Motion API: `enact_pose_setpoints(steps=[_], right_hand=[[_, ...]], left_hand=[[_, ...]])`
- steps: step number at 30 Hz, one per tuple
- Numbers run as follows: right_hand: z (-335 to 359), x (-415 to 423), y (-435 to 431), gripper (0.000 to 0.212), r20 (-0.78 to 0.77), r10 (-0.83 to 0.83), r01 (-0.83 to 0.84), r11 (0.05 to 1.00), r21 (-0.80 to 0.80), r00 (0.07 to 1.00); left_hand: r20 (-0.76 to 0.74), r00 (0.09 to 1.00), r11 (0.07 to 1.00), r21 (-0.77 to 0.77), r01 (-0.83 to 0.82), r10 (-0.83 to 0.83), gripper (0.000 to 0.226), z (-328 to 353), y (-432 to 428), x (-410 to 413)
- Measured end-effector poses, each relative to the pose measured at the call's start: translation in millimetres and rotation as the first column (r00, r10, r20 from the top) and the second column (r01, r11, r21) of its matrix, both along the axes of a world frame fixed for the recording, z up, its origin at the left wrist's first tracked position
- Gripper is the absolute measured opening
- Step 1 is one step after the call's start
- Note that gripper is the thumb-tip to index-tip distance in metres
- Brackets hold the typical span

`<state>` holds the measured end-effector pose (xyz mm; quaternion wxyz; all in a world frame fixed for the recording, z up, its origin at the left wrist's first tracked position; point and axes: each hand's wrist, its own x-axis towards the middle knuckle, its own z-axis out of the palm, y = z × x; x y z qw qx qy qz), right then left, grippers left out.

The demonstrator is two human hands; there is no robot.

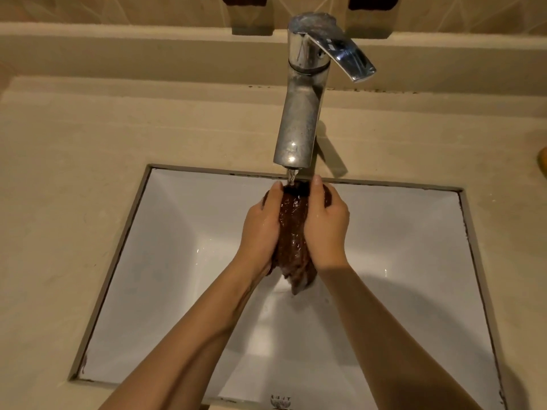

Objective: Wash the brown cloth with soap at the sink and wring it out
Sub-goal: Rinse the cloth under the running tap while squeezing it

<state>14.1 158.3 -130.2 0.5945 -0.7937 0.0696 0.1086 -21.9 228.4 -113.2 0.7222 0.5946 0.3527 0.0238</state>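
A beige stone tabletop [74,179] frames a white rectangular sink basin [177,261], with a chrome single-lever faucet [299,113] rising at the basin's far edge. A thin stream of water [291,176] falls from the spout onto a wet, bunched brown cloth [293,232] held over the basin near that edge. The left hand [260,229] and right hand [325,223] press it between them, fingers [316,190] closed around it.

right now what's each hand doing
left hand: closed on the brown cloth, under the running tap
right hand: closed on the same cloth
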Motion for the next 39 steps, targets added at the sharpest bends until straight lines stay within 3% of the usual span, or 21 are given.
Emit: enact_pose_setpoints(steps=[3, 5, 10, 16, 21, 25, 28, 31, 34, 36, 39], right_hand=[[3.1, -23.9, -0.3, 0.028, -0.050, 0.050, -0.043, 0.990, 0.135, 0.997], [10.2, -30.9, 4.7, 0.025, -0.005, 0.064, -0.062, 0.983, 0.173, 0.998], [11.5, 6.5, 9.1, 0.031, 0.094, -0.004, 0.003, 1.000, 0.016, 0.996], [5.9, 10.0, 3.1, 0.033, 0.164, 0.046, -0.023, 0.990, -0.141, 0.985], [15.0, -33.4, 5.5, 0.018, 0.274, 0.206, -0.195, 0.979, -0.067, 0.939], [15.2, -2.8, 12.6, 0.021, 0.203, 0.041, -0.020, 0.995, -0.101, 0.978], [9.1, 17.8, 3.9, 0.029, 0.234, 0.076, -0.035, 0.984, -0.175, 0.969], [7.1, 17.2, -4.5, 0.026, 0.261, 0.148, -0.109, 0.981, -0.160, 0.954], [8.5, 19.1, -21.2, 0.010, 0.170, 0.258, -0.255, 0.966, -0.040, 0.951], [10.6, 21.1, -37.8, 0.026, 0.123, 0.382, -0.387, 0.922, 0.020, 0.916], [17.7, 25.6, -57.8, 0.045, 0.010, 0.630, -0.628, 0.775, -0.070, 0.776]], left_hand=[[-0.053, 0.997, 0.995, 0.086, -0.050, 0.054, 0.057, -5.5, 4.9, 0.6], [-0.053, 0.997, 0.996, 0.067, -0.055, 0.058, 0.059, -8.7, 5.5, 1.3], [-0.037, 0.999, 0.999, 0.035, 0.013, -0.011, 0.036, -6.9, -0.7, 5.4], [-0.037, 0.999, 0.999, -0.033, 0.018, -0.019, 0.041, -0.1, 2.5, 4.8], [-0.009, 0.989, 0.987, -0.064, -0.150, 0.150, 0.048, -0.9, 10.3, 8.4], [-0.024, 0.997, 0.990, -0.120, -0.075, 0.073, 0.039, 2.4, -2.3, 4.1], [-0.010, 1.000, 0.992, -0.127, -0.025, 0.024, 0.033, 4.0, -6.4, -0.6], [0.022, 1.000, 0.982, -0.189, 0.007, -0.003, 0.034, 2.1, -3.6, -5.1], [0.017, 0.998, 0.952, -0.302, -0.052, 0.060, 0.038, 1.9, 10.5, -8.2], [0.002, 0.994, 0.935, -0.339, -0.101, 0.108, 0.043, 3.1, 26.5, -10.6], [0.012, 0.987, 0.940, -0.309, -0.148, 0.160, 0.043, 3.9, 47.8, -12.1]])
